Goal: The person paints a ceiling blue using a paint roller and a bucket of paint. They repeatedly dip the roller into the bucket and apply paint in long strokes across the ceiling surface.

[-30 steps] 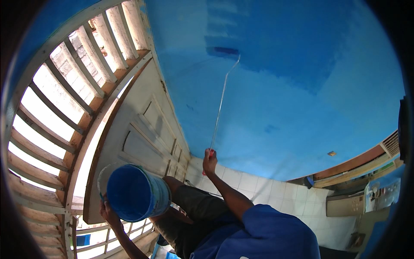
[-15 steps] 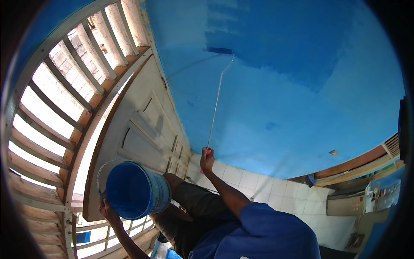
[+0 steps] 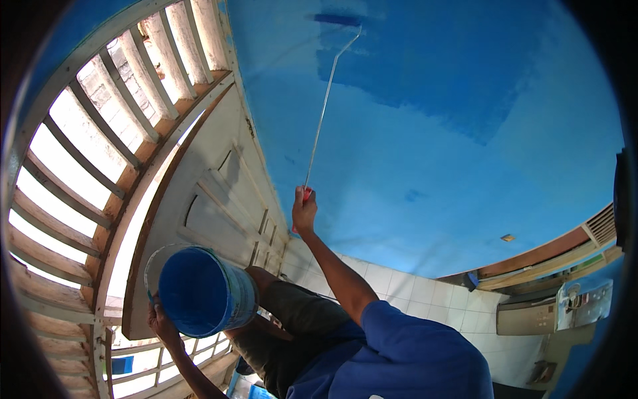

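My right hand is wrapped round the red handle of a long-framed paint roller, arm stretched forward. The roller's blue sleeve rests against a blue wall, near the top of the view. A darker blue patch with ragged edges covers part of that wall. In my left hand is the wire handle of a paint bucket, its fingers closed at the bucket's side. The bucket tilts so its blue-coated inside shows; how much paint lies in it I cannot tell.
To the left stand a slatted wooden window grille and a pale panelled door. White tiles lie below the blue wall. Toward the right are a wooden ledge and a cardboard box. My legs are beside the bucket.
My right hand has moved up and slightly left, carrying the roller higher on the wall. The bucket in my left hand has hardly shifted.
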{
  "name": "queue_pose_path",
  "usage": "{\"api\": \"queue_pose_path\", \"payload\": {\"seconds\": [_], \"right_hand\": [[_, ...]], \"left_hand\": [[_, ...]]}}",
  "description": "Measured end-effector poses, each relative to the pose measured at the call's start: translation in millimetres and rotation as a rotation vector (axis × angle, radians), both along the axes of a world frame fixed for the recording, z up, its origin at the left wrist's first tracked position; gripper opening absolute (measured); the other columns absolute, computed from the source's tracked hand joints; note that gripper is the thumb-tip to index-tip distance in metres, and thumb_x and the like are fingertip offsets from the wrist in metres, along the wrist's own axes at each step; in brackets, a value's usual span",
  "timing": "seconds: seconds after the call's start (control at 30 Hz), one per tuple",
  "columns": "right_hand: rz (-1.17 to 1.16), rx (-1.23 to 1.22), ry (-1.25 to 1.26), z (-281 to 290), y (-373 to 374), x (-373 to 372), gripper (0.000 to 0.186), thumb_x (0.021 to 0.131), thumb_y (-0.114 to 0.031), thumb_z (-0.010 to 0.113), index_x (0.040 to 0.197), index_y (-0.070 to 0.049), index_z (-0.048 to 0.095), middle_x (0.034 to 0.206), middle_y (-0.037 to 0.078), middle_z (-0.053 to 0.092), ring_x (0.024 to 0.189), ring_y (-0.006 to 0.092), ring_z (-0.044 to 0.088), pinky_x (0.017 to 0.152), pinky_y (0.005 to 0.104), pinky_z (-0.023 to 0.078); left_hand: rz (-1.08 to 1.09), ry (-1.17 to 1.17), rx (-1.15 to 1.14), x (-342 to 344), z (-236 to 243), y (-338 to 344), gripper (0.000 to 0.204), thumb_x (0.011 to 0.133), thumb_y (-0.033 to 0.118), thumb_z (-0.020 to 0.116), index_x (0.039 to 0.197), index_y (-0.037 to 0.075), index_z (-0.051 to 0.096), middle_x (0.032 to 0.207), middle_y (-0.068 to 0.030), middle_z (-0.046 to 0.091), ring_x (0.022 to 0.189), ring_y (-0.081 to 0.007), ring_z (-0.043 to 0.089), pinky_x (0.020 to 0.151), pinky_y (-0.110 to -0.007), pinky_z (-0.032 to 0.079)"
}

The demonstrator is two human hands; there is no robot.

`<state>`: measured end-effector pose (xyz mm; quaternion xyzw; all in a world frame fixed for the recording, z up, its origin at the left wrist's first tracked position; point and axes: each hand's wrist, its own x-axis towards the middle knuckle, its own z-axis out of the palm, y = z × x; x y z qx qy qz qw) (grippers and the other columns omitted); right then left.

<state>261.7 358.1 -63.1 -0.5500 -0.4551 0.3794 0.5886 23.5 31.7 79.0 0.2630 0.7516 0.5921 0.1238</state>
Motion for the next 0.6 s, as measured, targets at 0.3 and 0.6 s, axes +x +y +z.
{"api": "queue_pose_path", "payload": {"seconds": [0.3,0.6], "right_hand": [[-0.124,-0.199,-0.171,-92.8,-91.9,28.2,0.046,0.088,-0.041,0.049,0.101,0.003,0.050,0.079,0.022,0.061,0.075,0.0364,0.062,0.063,0.0404,0.047],[-0.120,-0.167,-0.183,-73.9,-106.7,77.9,0.045,0.089,-0.043,0.046,0.094,0.001,0.051,0.070,0.023,0.059,0.066,0.0386,0.060,0.058,0.0435,0.044]], "left_hand": [[-0.009,-0.012,-0.037,4.5,6.1,2.8,0.032,0.091,0.016,0.036,0.108,0.002,0.060,0.094,-0.0113,0.063,0.084,-0.0190,0.059,0.075,-0.033,0.046],[-0.029,-0.004,0.036,2.5,0.3,3.1,0.032,0.092,0.017,0.037,0.108,0.002,0.060,0.093,-0.0105,0.063,0.082,-0.0174,0.059,0.074,-0.031,0.045]]}}
